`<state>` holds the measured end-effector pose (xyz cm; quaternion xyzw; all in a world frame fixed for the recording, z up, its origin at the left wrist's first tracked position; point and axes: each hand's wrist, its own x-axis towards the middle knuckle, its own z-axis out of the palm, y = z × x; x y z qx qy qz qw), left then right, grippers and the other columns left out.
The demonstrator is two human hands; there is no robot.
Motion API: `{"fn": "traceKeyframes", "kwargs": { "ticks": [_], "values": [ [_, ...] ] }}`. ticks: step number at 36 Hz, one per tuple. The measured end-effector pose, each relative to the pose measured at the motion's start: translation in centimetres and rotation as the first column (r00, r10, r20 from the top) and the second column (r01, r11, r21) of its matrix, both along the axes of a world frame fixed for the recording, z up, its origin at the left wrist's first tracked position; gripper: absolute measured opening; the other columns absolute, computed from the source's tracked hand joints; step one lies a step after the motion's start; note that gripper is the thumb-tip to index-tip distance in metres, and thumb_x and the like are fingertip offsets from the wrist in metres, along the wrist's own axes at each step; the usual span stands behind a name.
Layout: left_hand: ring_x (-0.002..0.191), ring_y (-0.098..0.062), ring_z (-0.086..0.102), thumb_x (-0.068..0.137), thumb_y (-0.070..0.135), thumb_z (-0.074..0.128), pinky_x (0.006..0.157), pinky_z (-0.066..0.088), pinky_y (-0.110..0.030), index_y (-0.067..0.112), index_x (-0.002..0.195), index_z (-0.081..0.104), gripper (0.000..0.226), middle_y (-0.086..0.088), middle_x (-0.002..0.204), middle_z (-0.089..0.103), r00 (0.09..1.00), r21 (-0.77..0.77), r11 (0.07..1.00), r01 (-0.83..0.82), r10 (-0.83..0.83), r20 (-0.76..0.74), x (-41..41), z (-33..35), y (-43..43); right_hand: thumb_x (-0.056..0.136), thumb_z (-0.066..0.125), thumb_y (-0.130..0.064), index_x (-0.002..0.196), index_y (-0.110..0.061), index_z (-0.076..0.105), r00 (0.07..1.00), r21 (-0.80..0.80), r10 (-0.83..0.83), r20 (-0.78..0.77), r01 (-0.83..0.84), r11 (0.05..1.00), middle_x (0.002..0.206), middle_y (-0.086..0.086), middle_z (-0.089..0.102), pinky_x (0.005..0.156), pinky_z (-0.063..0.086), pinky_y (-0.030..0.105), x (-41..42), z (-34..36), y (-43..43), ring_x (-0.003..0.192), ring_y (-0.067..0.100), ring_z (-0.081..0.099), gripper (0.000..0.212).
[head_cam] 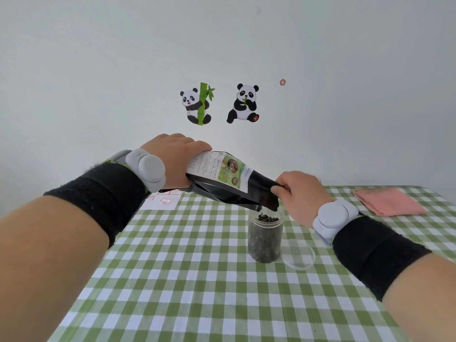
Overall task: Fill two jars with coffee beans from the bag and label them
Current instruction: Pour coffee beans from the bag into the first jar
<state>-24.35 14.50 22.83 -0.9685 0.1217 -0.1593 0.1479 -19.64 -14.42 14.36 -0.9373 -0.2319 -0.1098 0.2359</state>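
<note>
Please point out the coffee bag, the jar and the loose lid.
coffee bag [217, 171]: head view, on its printed label.
jar [265, 240]: head view, on its bean-filled side wall.
lid [299, 254]: head view, on its clear flat middle.

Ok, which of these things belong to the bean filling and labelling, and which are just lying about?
In the job: coffee bag, gripped by the left hand and right hand; jar, nearly full of beans; clear lid beside the jar; sticker sheet at the far left, likely the labels.
Lying about: folded pink cloth; panda stickers on the wall.
</note>
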Motion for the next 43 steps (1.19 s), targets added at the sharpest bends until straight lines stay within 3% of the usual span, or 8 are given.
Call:
{"fn": "traceKeyframes", "kwargs": {
  "ticks": [15,25,43],
  "values": [
    [0.116,-0.017,0.052,0.075,0.052,0.073,0.1,0.04,-0.036,0.039,0.142,0.033,0.079,0.01,0.122,0.058,1.0,0.013,1.0,0.001,-0.001,0.001,0.15,0.1,-0.1,0.1,0.048,-0.03,0.093,-0.018,0.062,1.0,-0.02,-0.027,-0.015,0.026,0.999,0.08,-0.005,0.057,0.073,0.038,0.03,-0.41,0.27,0.05,0.078,0.017,0.053,0.02],
    [0.116,-0.018,0.052,0.077,0.052,0.072,0.099,0.041,-0.036,0.039,0.142,0.033,0.077,0.01,0.122,0.059,1.0,0.037,0.999,-0.005,0.004,0.012,0.28,0.23,-0.4,0.1,0.049,-0.029,0.091,-0.017,0.062,0.999,0.019,-0.039,-0.026,0.039,0.999,0.072,-0.007,0.053,0.07,0.037,0.031,-0.33,0.11,0.02,0.071,0.015,0.051,0.02],
    [0.114,-0.017,0.054,0.078,0.053,0.071,0.1,0.039,-0.035,0.039,0.141,0.034,0.074,0.011,0.118,0.06,1.0,0.034,0.999,-0.006,0.006,0.012,0.35,-0.12,-0.52,0.1,0.049,-0.028,0.088,-0.015,0.061,0.999,0.017,-0.029,-0.036,0.03,0.999,0.07,-0.008,0.05,0.067,0.036,0.029,-0.42,-0.2,-0.06,0.073,0.017,0.051,0.021]
  ]
}}
